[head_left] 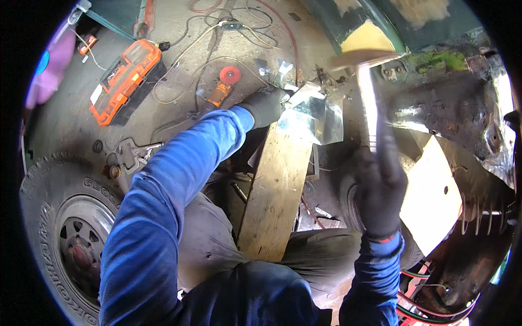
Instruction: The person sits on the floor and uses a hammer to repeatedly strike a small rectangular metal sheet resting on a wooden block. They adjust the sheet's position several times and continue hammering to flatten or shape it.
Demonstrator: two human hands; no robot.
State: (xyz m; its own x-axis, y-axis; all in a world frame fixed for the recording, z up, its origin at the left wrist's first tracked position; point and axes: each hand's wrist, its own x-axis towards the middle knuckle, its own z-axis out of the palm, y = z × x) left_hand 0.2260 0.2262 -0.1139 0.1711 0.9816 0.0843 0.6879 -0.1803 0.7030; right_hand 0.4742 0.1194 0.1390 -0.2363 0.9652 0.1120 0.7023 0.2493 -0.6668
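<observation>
My left hand [265,107], in a dark glove, grips the left edge of a bent piece of shiny sheet metal [307,117]. The metal lies over the far end of a wooden plank [274,195], which runs out from between my legs. My right hand [380,193], also gloved, is closed round the handle of a hammer [368,103]. It is raised to the right of the metal and apart from it. The hammer's head is smeared by motion.
An angle grinder [220,93] with a red disc lies beyond my left arm, near an orange toolbox [128,79]. Cables cross the floor. A large tyre [46,217] stands at left. At right are worn vehicle bodywork [435,103] and a pale panel [431,195].
</observation>
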